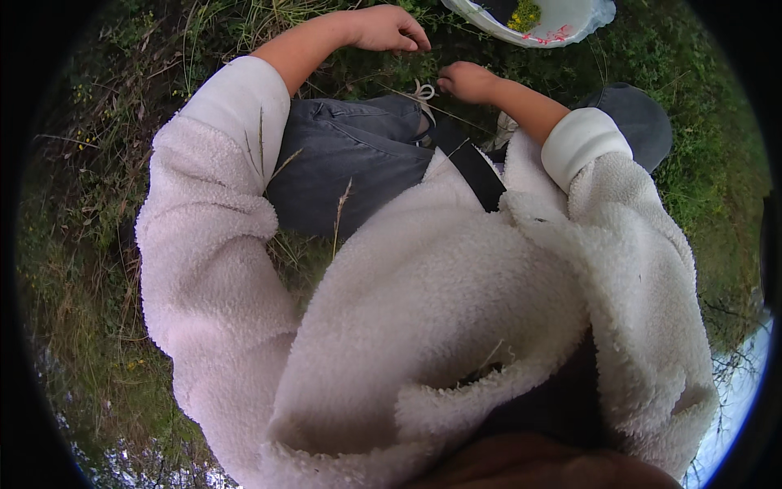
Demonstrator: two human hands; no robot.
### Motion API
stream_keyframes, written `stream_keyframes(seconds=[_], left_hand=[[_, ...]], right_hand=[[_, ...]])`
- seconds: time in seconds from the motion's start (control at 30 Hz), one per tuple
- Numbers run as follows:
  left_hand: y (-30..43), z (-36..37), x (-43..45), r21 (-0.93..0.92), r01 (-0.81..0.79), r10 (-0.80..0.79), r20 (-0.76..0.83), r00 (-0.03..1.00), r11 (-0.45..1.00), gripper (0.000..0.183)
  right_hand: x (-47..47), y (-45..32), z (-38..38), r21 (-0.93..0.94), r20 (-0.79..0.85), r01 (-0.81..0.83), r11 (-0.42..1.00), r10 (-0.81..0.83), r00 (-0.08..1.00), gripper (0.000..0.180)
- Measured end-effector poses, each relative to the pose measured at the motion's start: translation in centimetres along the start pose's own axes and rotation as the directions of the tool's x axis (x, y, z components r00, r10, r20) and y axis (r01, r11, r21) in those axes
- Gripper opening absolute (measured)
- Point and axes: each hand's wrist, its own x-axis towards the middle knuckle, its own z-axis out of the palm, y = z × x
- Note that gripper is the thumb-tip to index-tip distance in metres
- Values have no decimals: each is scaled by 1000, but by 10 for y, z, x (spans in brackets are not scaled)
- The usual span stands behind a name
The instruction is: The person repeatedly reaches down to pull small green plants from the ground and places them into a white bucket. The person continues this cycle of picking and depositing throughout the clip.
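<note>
Low green plants (391, 73) cover the ground before me. My left hand (391, 29) reaches in from the left over them, its fingers bent downward close to the leaves. Across from it, my right hand (469, 81) is held low among the stems with its fingers curled. Whether either hand pinches a stem is too small to make out. Beyond my right hand stands a round white container (577, 24), cut off by the top of the view. Inside it lie a cluster of small yellow flowers (524, 15) and something dark. Red marks show on its inner wall.
My knees in grey denim trousers (360, 147) are bent beneath my arms. A shoe with a white lace (424, 91) rests between them. A black strap (470, 168) hangs from my fleece jacket (452, 269). Dry grass stalks (342, 208) rise beside my left sleeve.
</note>
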Motion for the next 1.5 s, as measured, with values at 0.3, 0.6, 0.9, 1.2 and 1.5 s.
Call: stream_keyframes(seconds=[0.3, 0.6, 0.9, 1.2, 1.5], left_hand=[[17, 18, 6, -116, 69, -47, 186, 981, 991, 20], [19, 10, 4, -9, -54, 55, 208, 977, 999, 16], [8, 6, 6, 17, -38, 35, 155, 987, 999, 13], [12, 5, 6, 86, -7, -10, 189, 982, 996, 17], [12, 23, 11, 153, -117, 102, 98, 990, 981, 50]], right_hand=[[-46, -43, -89, 621, 214, -139, 771, 3, 977, 31], [-62, -32, -96, 682, 250, -163, 713, -18, 968, 30], [-110, -8, -187, 132, -547, -203, 970, 242, 802, 34], [-60, -17, -45, -380, -321, -77, 922, -54, 946, 14], [-58, -18, -46, -53, -314, 159, 986, -168, 934, 20]])
